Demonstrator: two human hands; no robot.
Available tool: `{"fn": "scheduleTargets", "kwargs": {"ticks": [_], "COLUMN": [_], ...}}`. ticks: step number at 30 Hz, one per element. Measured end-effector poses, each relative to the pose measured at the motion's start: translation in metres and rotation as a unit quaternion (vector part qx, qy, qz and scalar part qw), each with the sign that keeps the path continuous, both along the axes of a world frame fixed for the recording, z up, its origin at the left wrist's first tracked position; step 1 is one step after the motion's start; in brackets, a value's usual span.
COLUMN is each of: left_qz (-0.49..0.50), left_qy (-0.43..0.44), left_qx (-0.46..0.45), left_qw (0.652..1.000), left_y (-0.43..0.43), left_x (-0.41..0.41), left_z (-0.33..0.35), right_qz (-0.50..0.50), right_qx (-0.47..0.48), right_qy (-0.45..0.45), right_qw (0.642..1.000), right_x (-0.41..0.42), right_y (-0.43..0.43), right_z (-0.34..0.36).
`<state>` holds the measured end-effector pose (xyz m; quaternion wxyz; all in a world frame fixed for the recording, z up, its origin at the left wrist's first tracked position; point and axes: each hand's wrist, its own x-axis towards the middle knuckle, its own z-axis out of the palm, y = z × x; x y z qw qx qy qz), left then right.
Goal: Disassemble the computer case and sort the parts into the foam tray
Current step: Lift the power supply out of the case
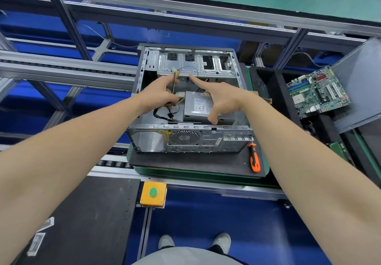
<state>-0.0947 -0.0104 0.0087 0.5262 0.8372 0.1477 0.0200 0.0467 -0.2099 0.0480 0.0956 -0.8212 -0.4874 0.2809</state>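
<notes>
The open computer case (186, 138) lies on its side on a dark foam pad. A grey power supply (199, 104) sits loose inside it. My left hand (156, 95) reaches into the case and grips a bundle of power cables (174, 83) with a white connector at the top. My right hand (220, 97) is inside too, its index finger stretched toward the drive bay (195, 62) and its thumb pointing down beside the power supply. A green motherboard (318, 91) lies in the black foam tray (274, 91) at the right.
An orange and black screwdriver (255, 158) lies on the foam pad by the case's near right corner. A grey side panel (360, 87) leans at the far right. A yellow box with a green button (153, 193) sits on the conveyor rail.
</notes>
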Motion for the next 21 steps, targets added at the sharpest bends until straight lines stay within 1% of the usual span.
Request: {"fn": "scheduleTargets", "kwargs": {"ticks": [3, 4, 7, 8, 12, 14, 16, 18, 21], "left_qz": [-0.023, -0.028, -0.027, -0.023, -0.019, -0.013, 0.001, 0.0, 0.001], "left_qy": [0.016, 0.012, -0.009, -0.013, -0.042, -0.076, -0.106, -0.119, -0.117], "left_qx": [-0.074, -0.069, 0.062, 0.074, 0.032, -0.002, -0.015, 0.013, 0.118], "left_qw": [0.997, 0.997, 0.998, 0.997, 0.998, 0.997, 0.994, 0.993, 0.986], "left_y": [0.003, 0.003, 0.003, 0.003, 0.001, -0.004, -0.01, -0.016, -0.027], "left_x": [-0.002, -0.002, 0.0, 0.002, 0.007, 0.01, 0.015, 0.022, 0.035], "left_z": [0.001, 0.001, 0.006, 0.01, 0.025, 0.031, 0.037, 0.047, 0.069], "right_qz": [-0.005, -0.003, -0.003, -0.007, -0.024, -0.045, -0.078, -0.114, -0.153], "right_qx": [-0.002, 0.0, 0.0, 0.002, 0.034, 0.068, 0.109, 0.141, 0.183], "right_qy": [-0.002, -0.006, -0.02, -0.018, -0.01, -0.011, -0.003, 0.0, -0.002], "right_qw": [1.0, 1.0, 1.0, 1.0, 0.999, 0.997, 0.991, 0.983, 0.971], "right_x": [-0.003, -0.003, -0.004, -0.005, -0.008, -0.007, -0.006, -0.007, -0.009], "right_y": [-0.001, -0.002, -0.007, -0.008, -0.016, -0.023, -0.031, -0.038, -0.047], "right_z": [0.001, 0.002, 0.008, 0.01, 0.02, 0.023, 0.026, 0.03, 0.037]}}
